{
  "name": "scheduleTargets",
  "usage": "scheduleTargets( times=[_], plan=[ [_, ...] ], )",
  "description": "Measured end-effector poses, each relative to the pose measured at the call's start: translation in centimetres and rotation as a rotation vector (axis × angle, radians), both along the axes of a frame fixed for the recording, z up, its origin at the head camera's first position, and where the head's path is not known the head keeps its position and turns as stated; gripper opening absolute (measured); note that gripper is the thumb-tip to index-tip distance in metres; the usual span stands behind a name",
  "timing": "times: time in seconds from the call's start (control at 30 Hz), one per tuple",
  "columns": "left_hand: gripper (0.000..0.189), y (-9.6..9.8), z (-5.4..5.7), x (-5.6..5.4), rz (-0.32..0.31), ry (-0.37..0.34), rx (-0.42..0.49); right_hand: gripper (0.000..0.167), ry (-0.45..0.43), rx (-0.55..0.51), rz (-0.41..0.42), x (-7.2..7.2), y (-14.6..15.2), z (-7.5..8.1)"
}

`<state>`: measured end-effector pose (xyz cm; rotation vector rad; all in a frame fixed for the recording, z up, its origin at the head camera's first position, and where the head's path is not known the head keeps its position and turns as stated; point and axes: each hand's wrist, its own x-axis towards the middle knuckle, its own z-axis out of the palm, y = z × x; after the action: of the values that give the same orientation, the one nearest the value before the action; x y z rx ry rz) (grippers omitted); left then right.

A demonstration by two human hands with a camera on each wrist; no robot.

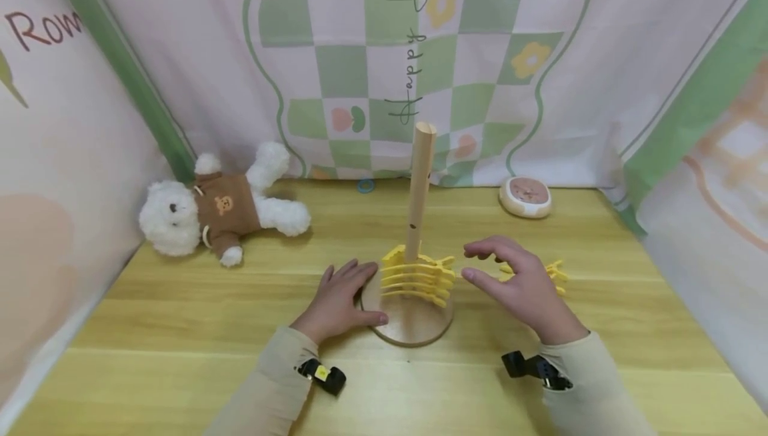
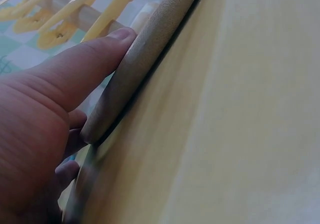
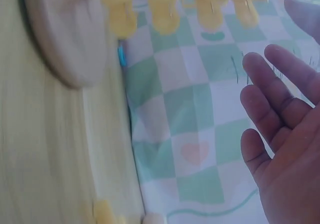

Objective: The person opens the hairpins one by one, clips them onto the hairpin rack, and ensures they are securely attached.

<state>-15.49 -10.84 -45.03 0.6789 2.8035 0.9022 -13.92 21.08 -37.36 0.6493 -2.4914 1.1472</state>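
A wooden stand has a round base and an upright rod with small dark holes. Several curved yellow pieces are stacked around the rod's lower part, above the base. My left hand rests at the base's left edge, its fingers spread. In the left wrist view its thumb touches the base near the rim. To the right of the stack, my right hand is raised with loosely bent fingers, holding nothing. The right wrist view shows its fingers apart from the yellow pieces.
More yellow pieces lie on the table, partly hidden behind my right hand. A white plush toy in a brown shirt lies at the back left. A small clock-like device stands at the back right. A blue ring lies near the curtain.
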Motion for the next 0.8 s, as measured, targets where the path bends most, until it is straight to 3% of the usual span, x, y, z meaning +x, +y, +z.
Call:
scheduleTargets(
  times=[0.27,0.57,0.8],
  plan=[
    [0.098,0.2,-0.1,0.1,0.001,0.01,0.0,0.025,-0.036,0.007,-0.079,0.2,3.0,-1.4],
    [0.097,0.6,0.0,0.1,-0.014,0.006,0.008,0.024,-0.043,0.068,-0.192,1.0,6.1,-2.7],
    [0.097,0.1,-0.1,0.0,0.001,0.001,0.017,0.029,-0.086,0.126,-0.239,0.8,8.0,-3.8]
  ],
)
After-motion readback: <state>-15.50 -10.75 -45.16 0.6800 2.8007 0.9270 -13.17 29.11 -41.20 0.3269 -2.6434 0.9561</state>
